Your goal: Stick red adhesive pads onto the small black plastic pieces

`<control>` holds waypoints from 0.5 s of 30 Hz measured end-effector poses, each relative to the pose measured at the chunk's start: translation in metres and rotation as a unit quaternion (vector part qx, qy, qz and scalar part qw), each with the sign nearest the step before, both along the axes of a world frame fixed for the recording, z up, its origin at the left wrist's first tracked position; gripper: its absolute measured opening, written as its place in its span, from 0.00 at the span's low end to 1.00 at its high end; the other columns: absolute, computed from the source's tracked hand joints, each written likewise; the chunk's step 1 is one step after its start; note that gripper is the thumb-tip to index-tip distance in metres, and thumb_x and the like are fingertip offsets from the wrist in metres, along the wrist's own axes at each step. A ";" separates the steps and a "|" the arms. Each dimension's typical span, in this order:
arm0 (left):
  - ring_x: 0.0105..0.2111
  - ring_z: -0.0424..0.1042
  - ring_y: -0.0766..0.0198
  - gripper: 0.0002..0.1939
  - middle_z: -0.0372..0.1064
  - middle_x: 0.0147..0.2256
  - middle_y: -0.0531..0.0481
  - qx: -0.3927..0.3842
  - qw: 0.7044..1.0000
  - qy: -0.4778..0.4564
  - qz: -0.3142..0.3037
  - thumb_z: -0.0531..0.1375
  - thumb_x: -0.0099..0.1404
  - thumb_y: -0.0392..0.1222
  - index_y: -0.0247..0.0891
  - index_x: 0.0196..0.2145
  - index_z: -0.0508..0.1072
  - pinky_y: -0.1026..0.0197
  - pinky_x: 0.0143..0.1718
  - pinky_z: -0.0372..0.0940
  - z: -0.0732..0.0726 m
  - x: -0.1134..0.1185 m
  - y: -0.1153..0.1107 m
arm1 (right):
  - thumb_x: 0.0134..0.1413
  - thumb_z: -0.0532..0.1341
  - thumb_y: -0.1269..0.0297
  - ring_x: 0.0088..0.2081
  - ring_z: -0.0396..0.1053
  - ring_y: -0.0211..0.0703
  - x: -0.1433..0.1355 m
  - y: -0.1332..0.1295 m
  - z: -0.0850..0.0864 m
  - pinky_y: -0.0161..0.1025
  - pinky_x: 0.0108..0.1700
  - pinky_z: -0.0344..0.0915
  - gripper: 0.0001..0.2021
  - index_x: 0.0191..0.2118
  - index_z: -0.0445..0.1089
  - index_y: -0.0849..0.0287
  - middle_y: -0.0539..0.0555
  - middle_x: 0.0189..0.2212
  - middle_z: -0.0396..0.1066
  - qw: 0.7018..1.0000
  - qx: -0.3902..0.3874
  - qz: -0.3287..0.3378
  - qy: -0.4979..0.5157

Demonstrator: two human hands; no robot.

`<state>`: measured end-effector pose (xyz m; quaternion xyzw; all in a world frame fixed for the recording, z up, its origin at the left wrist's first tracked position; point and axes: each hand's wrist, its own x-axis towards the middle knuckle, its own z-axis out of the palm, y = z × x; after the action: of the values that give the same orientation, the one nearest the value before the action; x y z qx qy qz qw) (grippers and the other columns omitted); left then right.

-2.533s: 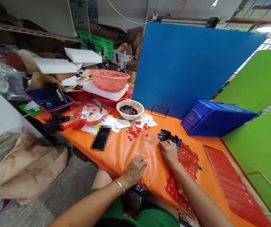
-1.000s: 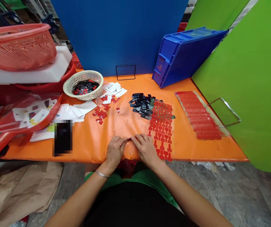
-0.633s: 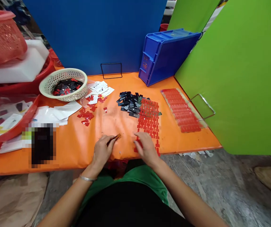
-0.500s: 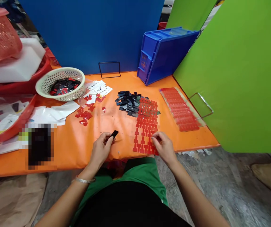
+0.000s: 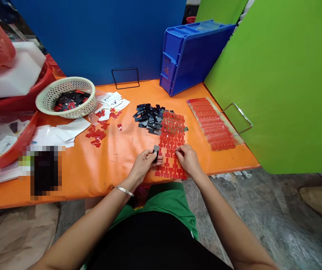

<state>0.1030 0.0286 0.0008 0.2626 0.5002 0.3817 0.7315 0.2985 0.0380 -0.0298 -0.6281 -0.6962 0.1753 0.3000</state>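
My left hand (image 5: 144,165) pinches a small flat black piece with a grey end (image 5: 155,149), upright over the left edge of a sheet of red T-shaped stickers (image 5: 167,161). At the right side of that sheet is my right hand (image 5: 187,159), thumb and fingertips pressed together on or just above the red shapes. What lies between those fingertips is too small to make out. A loose pile of similar black pieces (image 5: 149,117) touches the far left part of the sheet.
Scattered red pieces (image 5: 95,135) lie left, by a cream basket (image 5: 86,110) of black and red pieces. White papers (image 5: 62,131) and red baskets (image 5: 23,138) are further left. Another red sheet (image 5: 213,123), a blue crate (image 5: 200,56) and green panel (image 5: 290,93) stand right.
My left hand has moved right with the black piece, from bare orange table to the sticker sheet; the piece's grey end now shows. My right hand has shifted slightly up the sheet.
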 end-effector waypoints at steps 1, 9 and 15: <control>0.26 0.74 0.69 0.03 0.75 0.31 0.44 -0.001 1.000 0.003 0.001 0.57 0.64 0.34 0.31 0.35 0.67 0.64 0.35 0.71 0.000 0.003 0.002 | 0.52 0.55 0.72 0.32 0.65 0.43 -0.001 0.001 0.000 0.39 0.37 0.62 0.06 0.28 0.68 0.58 0.54 0.28 0.66 1.000 -0.001 0.006 0.000; 0.27 0.74 0.69 0.04 0.74 0.32 0.43 0.000 1.000 0.013 -0.006 0.52 0.66 0.29 0.30 0.34 0.67 0.62 0.37 0.70 -0.001 0.024 0.020 | 0.47 0.59 0.74 0.30 0.63 0.41 -0.006 0.020 -0.002 0.37 0.35 0.60 0.03 0.26 0.67 0.60 0.52 0.27 0.65 0.997 -0.067 0.013 -0.043; 0.26 0.73 0.72 0.03 0.74 0.32 0.45 0.012 1.000 0.010 0.012 0.55 0.64 0.29 0.30 0.33 0.68 0.63 0.39 0.69 -0.015 0.029 0.030 | 0.43 0.58 0.76 0.27 0.60 0.38 -0.004 0.028 0.003 0.34 0.30 0.57 0.06 0.24 0.65 0.59 0.49 0.24 0.63 0.992 -0.092 0.045 -0.067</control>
<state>0.1315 0.0589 -0.0138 0.2692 0.5056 0.3941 0.7187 0.2945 0.0657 -0.0271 -0.6311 -0.7235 0.2096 0.1854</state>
